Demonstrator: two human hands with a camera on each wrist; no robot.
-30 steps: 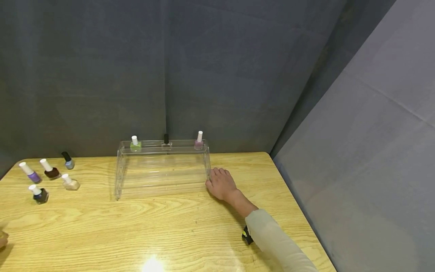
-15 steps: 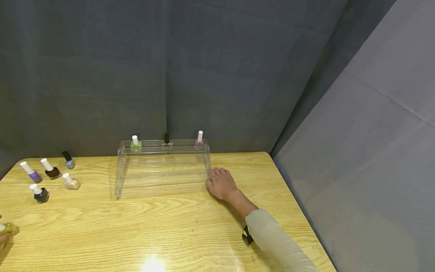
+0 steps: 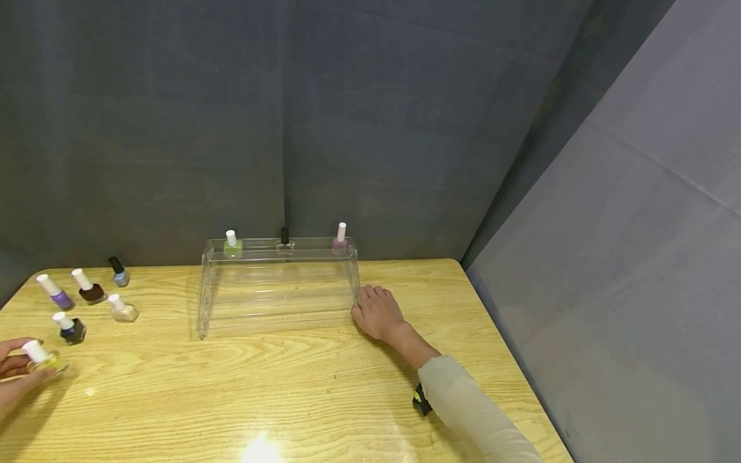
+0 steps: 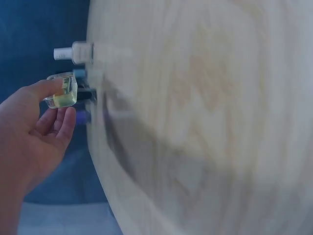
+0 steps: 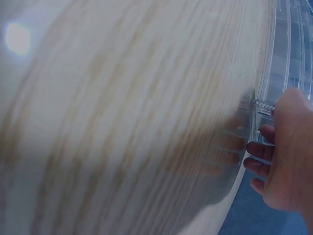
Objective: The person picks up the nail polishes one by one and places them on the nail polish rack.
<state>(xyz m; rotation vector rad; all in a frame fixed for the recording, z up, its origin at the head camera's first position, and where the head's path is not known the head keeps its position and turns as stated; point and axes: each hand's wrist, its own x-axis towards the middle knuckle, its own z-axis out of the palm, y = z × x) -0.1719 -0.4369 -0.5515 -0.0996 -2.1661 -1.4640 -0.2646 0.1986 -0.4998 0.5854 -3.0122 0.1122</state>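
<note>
At the left edge of the head view, my left hand (image 3: 16, 373) pinches a nail polish bottle (image 3: 47, 361) with yellow liquid and a white cap, between thumb and fingers. The left wrist view shows this bottle (image 4: 64, 93) tilted, its glass base facing the table. My right hand (image 3: 379, 314) holds the right end of a clear stepped display rack (image 3: 278, 260), thumb at its front corner (image 5: 264, 105). Along the rack's top tier stand a green polish bottle (image 3: 233, 247), a clear one with a black cap (image 3: 285, 244) and a pink one (image 3: 340, 243).
Further polish bottles stand at the back left: purple (image 3: 61, 299), dark brown (image 3: 91, 293), light blue (image 3: 121, 278), beige (image 3: 124, 312) and dark blue (image 3: 73, 332). Dark cloth (image 3: 405, 128) hangs behind the wooden table (image 3: 231, 399). A small black item (image 3: 421, 400) shows beside the right sleeve.
My left hand has come in from the left edge, carrying the yellow polish bottle rightward and farther from me over the table. My right hand has stayed at the rack's right end.
</note>
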